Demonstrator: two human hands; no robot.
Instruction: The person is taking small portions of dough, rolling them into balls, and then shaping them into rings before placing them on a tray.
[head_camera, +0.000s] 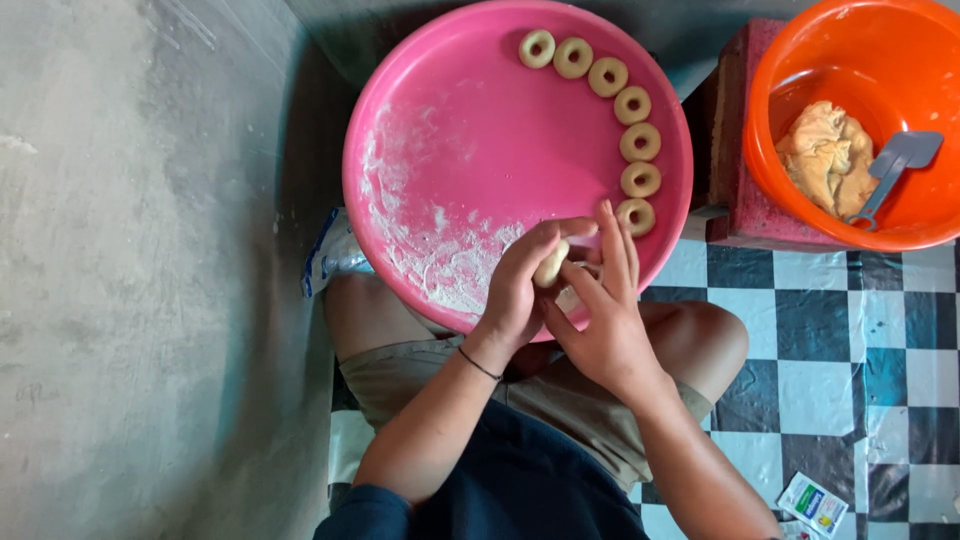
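Observation:
My left hand (520, 285) is curled around a small pale lump of dough (551, 265), pressing it against the fingers of my right hand (600, 320), which lie flat beside it. Both hands hover over the near rim of a large round pink tray (460, 110) dusted with flour. Several ring-shaped dough pieces (632, 105) lie in a curved row along the tray's right edge; the nearest ring (636, 216) is just beyond my right fingertips.
An orange bucket (800, 60) at the upper right holds a mass of dough (825, 155) and a grey scoop (895, 165); it sits on a reddish block (735, 150). Grey concrete lies left, black-and-white checkered flooring right. A small packet (812, 503) lies on the floor.

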